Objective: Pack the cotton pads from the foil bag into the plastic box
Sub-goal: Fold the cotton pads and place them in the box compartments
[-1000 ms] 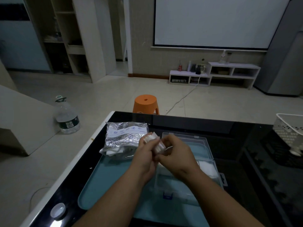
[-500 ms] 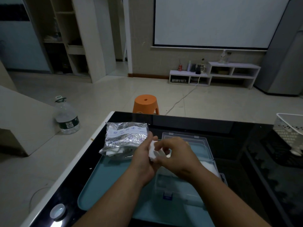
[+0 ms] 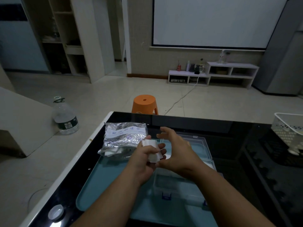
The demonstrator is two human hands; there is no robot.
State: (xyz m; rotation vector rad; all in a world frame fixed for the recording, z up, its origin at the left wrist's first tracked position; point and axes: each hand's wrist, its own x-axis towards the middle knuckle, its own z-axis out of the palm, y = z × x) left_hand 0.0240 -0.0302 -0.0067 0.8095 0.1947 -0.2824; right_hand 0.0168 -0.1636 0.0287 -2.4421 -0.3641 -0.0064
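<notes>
Left hand (image 3: pixel 143 161): grip clamped on a small stack of white cotton pads (image 3: pixel 151 150), thumb on top, pads fanned a bit. Right hand (image 3: pixel 177 152): grip apart, fingers spread and arched just right of the stack, holding nothing. The thumb sits close under the pads; cannot tell if it touches. Both hands hover over the near-left part of the clear plastic box (image 3: pixel 202 145), which has its lid laid back.

The foil bag (image 3: pixel 125 137) lies just left of the hands, mouth toward the camera, with more white pads poking out. Bag and box sit on a teal tray (image 3: pixel 101 185). The tray is on a glossy black surface (image 3: pixel 180 122) with a white edge. A small round cap (image 3: pixel 55 212) lies at the near-left corner and a white basket (image 3: pixel 288 126) stands at far right.

Room: tiled floor, orange stool (image 3: pixel 144 104) just beyond the surface, big water bottle (image 3: pixel 65 118) on the floor at left. A projector screen (image 3: pixel 213 22) hangs on the back wall above a low white shelf unit (image 3: pixel 229 72). The light is dim.

Versus half a second ago: the right hand was pinching at the stack, and now its fingers have opened and pulled off. The stack shows more. Bag, box and tray are unmoved.
</notes>
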